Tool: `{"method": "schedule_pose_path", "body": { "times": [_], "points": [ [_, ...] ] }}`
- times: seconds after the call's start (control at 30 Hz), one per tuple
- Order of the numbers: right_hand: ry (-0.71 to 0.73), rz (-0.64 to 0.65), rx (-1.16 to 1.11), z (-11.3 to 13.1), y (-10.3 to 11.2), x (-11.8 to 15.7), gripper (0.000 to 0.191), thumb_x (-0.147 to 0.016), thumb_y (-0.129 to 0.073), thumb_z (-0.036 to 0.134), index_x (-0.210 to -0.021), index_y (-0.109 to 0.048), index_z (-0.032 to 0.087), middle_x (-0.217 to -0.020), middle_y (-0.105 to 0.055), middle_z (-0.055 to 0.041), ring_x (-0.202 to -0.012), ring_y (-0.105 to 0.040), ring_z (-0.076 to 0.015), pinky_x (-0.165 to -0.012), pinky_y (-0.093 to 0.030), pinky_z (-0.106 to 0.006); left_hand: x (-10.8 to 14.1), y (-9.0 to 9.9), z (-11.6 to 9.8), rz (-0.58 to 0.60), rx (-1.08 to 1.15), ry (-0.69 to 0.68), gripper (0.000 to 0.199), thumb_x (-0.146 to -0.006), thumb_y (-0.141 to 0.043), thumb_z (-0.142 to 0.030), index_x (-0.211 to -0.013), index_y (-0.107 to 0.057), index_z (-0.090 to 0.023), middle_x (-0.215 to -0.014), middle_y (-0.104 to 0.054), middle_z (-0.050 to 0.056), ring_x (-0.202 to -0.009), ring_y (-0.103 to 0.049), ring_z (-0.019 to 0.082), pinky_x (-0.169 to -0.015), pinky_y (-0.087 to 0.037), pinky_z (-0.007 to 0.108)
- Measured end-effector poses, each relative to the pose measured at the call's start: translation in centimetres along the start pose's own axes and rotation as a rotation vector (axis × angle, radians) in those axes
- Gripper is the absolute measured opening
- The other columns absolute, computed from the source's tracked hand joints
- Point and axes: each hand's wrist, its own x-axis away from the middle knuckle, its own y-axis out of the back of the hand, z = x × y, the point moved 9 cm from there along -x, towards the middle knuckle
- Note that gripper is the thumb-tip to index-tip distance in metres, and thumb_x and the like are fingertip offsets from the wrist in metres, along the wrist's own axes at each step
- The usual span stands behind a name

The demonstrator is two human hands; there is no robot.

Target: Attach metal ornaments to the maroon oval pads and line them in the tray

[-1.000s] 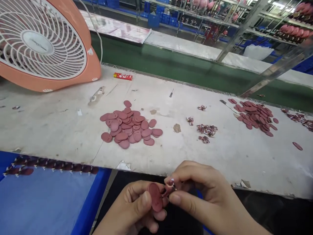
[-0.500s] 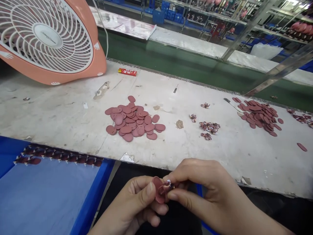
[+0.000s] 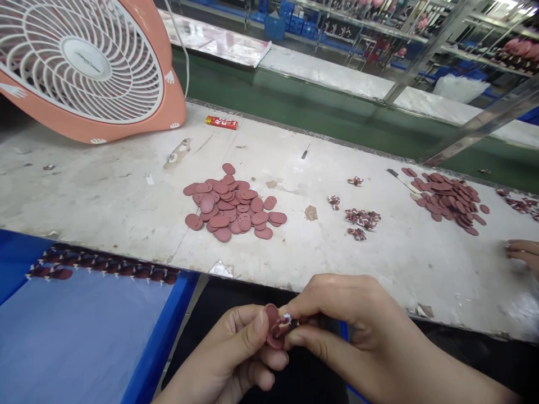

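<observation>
With the fingers of the left hand (image 3: 242, 345) closed, gripping a dark red oval disc (image 3: 272, 326); with those of the right hand (image 3: 351, 322), pinching a small brown-and-white piece (image 3: 284, 322) against it, off the near edge of the counter (image 3: 126, 213). Visible beyond: an oval pile (image 3: 231, 209), a cluster of small pieces (image 3: 362, 219) to its right, and an orange fan (image 3: 174, 92) at left.

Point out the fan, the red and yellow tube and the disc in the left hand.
Fan (image 3: 86, 58): head view, on the hub of its grille.
Tube (image 3: 222, 122): head view, middle of its side.
Disc (image 3: 272, 315): head view, upper part of its face.
</observation>
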Motion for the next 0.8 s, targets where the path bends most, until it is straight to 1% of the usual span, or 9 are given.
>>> {"method": "schedule_pose_path", "body": {
  "times": [0.13, 0.27, 0.4, 0.5, 0.67, 0.8],
  "points": [
    [0.029, 0.001, 0.020, 0.4, 0.0, -0.2, 0.026, -0.086, -0.067, 0.011, -0.104, -0.070, 0.030, -0.081, -0.070, 0.0056, -0.074, -0.066, -0.0082, -0.068, -0.050, -0.017, -0.2, 0.1, 0.1, 0.026, 0.034, -0.036, 0.029, -0.063, -0.087, -0.039, -0.066, -0.076, -0.013, -0.055, -0.066, 0.000, -0.048, -0.058, 0.005, -0.043, -0.047, 0.009],
    [0.041, 0.004, 0.025, 0.5, -0.2, -0.3, 0.021, -0.088, -0.066, 0.014, -0.102, -0.070, 0.029, -0.083, -0.070, 0.0047, -0.074, -0.066, -0.0082, -0.069, -0.050, -0.018, -0.2, 0.0, 0.1, 0.028, 0.061, -0.066, 0.027, -0.062, -0.088, -0.037, -0.065, -0.076, -0.013, -0.056, -0.066, 0.000, -0.049, -0.059, 0.005, -0.043, -0.048, 0.009],
    [0.064, 0.004, 0.067, 0.8, -0.2, -0.3, 0.014, -0.087, -0.066, 0.012, -0.096, -0.070, 0.023, -0.080, -0.070, 0.0030, -0.072, -0.065, -0.0085, -0.067, -0.050, -0.017, -0.2, 0.1, 0.3, 0.003, 0.067, -0.053, 0.023, -0.062, -0.089, -0.032, -0.064, -0.076, -0.012, -0.055, -0.066, 0.000, -0.046, -0.058, 0.004, -0.044, -0.048, 0.009],
    [0.081, 0.016, 0.114, 1.1, -0.4, -0.4, 0.013, -0.086, -0.066, 0.011, -0.095, -0.069, 0.020, -0.079, -0.069, 0.0020, -0.072, -0.065, -0.0087, -0.066, -0.050, -0.017, -0.2, 0.3, 0.6, -0.002, 0.066, -0.042, 0.023, -0.062, -0.089, -0.031, -0.065, -0.076, -0.012, -0.054, -0.067, 0.000, -0.045, -0.057, 0.004, -0.044, -0.048, 0.009],
    [0.123, 0.000, 0.185, 1.6, -0.7, -0.1, 0.008, -0.088, -0.064, 0.013, -0.090, -0.068, 0.019, -0.074, -0.067, 0.0005, -0.066, -0.063, -0.0101, -0.062, -0.050, -0.018, 0.1, 0.3, 0.7, -0.002, 0.054, -0.045, 0.027, -0.062, -0.088, -0.037, -0.066, -0.077, -0.013, -0.053, -0.067, -0.001, -0.045, -0.056, 0.003, -0.044, -0.047, 0.009],
    [0.188, -0.040, 0.234, 2.1, -0.9, 0.5, 0.012, -0.089, -0.059, 0.009, -0.094, -0.067, 0.017, -0.077, -0.067, -0.0014, -0.066, -0.063, -0.0099, -0.061, -0.051, -0.017, 0.5, -0.2, 0.3, 0.019, 0.013, -0.021, 0.032, -0.059, -0.087, -0.043, -0.066, -0.077, -0.013, -0.053, -0.067, -0.001, -0.046, -0.057, 0.004, -0.044, -0.046, 0.010]
  ]
}}
